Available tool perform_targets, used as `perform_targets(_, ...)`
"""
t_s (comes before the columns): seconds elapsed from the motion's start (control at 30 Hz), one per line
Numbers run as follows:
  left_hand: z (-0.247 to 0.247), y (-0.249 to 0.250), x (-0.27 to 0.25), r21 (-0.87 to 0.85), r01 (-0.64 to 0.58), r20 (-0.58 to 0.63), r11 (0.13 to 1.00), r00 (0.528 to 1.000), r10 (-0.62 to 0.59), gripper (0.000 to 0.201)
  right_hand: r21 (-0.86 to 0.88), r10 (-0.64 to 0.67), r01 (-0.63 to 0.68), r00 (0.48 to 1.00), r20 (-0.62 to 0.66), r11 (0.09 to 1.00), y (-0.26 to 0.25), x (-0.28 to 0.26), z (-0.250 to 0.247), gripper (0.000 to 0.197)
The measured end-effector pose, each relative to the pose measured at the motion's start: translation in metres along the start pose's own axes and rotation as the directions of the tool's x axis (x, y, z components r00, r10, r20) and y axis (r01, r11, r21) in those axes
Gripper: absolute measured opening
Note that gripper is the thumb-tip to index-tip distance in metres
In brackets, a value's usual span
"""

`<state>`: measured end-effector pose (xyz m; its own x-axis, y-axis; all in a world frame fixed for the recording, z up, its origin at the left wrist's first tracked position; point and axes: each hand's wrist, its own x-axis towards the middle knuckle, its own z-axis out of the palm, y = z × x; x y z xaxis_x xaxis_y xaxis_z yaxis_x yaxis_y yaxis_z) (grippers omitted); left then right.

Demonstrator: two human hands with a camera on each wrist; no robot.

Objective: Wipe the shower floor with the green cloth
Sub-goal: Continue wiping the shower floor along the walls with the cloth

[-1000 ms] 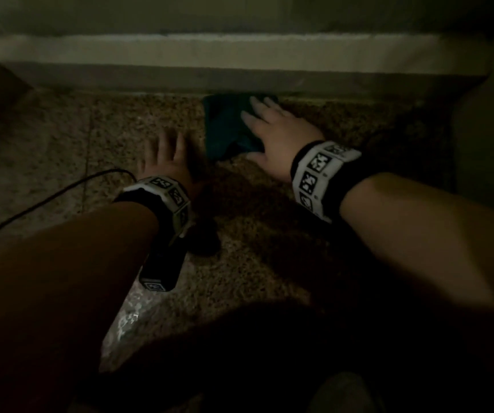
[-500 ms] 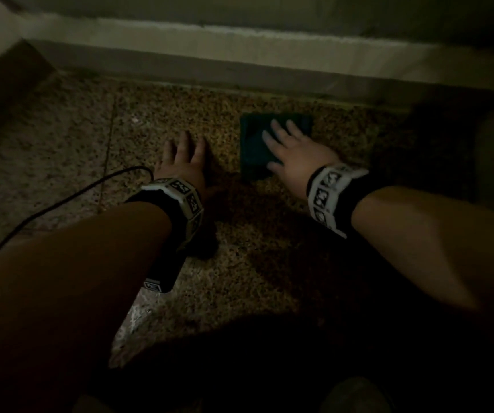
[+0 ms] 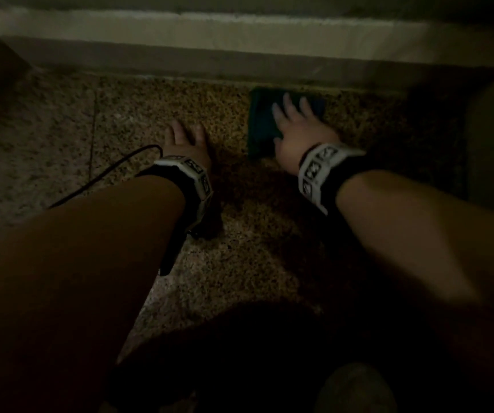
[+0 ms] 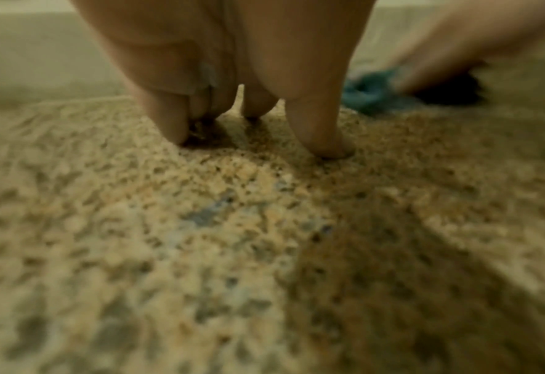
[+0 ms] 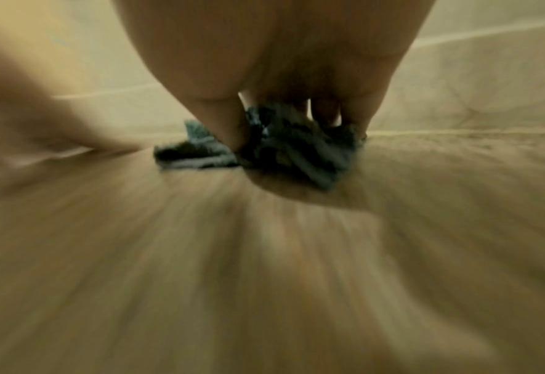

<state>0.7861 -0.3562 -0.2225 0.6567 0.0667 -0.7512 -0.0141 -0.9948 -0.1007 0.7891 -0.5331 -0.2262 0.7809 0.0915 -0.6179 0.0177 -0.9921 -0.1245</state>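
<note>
The right hand (image 3: pixel 301 131) is pressing the dark green folded cloth (image 3: pixel 262 129) flat against the speckled brown granite shower floor (image 3: pixel 150 114), fingers (image 3: pixel 289 104) spread straight over it, not clenched. The cloth is lying at the far edge of the floor, just beside the pale raised curb (image 3: pixel 240 31). The left hand (image 3: pixel 186 144) is resting on the bare stone nearby, fingers extended, holding nothing, seemingly bracing the person. Wiping looks to be under way; in the dim light no wiped area is showing, so the share remaining cannot be told.
</note>
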Motion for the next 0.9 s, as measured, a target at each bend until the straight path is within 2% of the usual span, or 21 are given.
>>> perform_targets(0.1,0.0,0.002,0.001,0.022,0.008,-0.003,1.0,1.0,-0.008,0.087,0.02,0.052,-0.053,0.997,0.048,0.998,-0.002,0.017,-0.016,0.062)
perform_targets(0.2,0.0,0.001,0.003,0.038,0.015,0.019,0.999,1.0,-0.016,0.089,0.009,0.027,-0.027,0.999,0.026,1.0,0.0,0.017,-0.015,0.06)
perform_targets(0.4,-0.004,0.004,0.0,0.103,0.009,0.019,0.995,1.0,-0.01,0.092,-0.112,-0.028,0.041,0.992,0.121,0.993,0.016,-0.024,0.001,0.063)
perform_targets(0.47,-0.003,-0.001,0.006,0.135,-0.024,-0.004,0.991,1.0,0.025,0.098,-0.173,-0.04,0.063,0.99,0.137,0.983,0.024,-0.047,0.017,0.06)
perform_targets(0.53,-0.002,-0.003,0.007,0.126,-0.082,-0.024,0.989,0.996,0.086,0.095,-0.185,-0.021,0.054,0.984,0.178,0.981,0.03,-0.065,0.03,0.063)
perform_targets(0.63,-0.008,0.007,0.003,0.156,-0.195,-0.03,0.968,0.979,0.202,0.095,-0.111,0.002,0.014,0.989,0.147,0.994,0.029,-0.069,0.035,0.074)
perform_targets(0.7,-0.01,0.021,0.001,0.127,-0.246,0.001,0.961,0.969,0.248,0.095,-0.036,0.022,-0.018,0.994,0.112,0.999,0.024,-0.064,0.037,0.074)
perform_targets(0.8,-0.008,0.036,0.001,0.149,-0.198,0.074,0.969,0.979,0.189,0.102,-0.012,0.034,-0.033,0.997,0.076,0.999,0.023,-0.048,0.035,0.069)
perform_targets(0.9,-0.009,0.045,-0.005,0.221,-0.161,0.079,0.962,0.986,0.147,0.108,0.008,0.069,-0.07,0.996,0.064,0.998,0.03,-0.022,0.016,0.067)
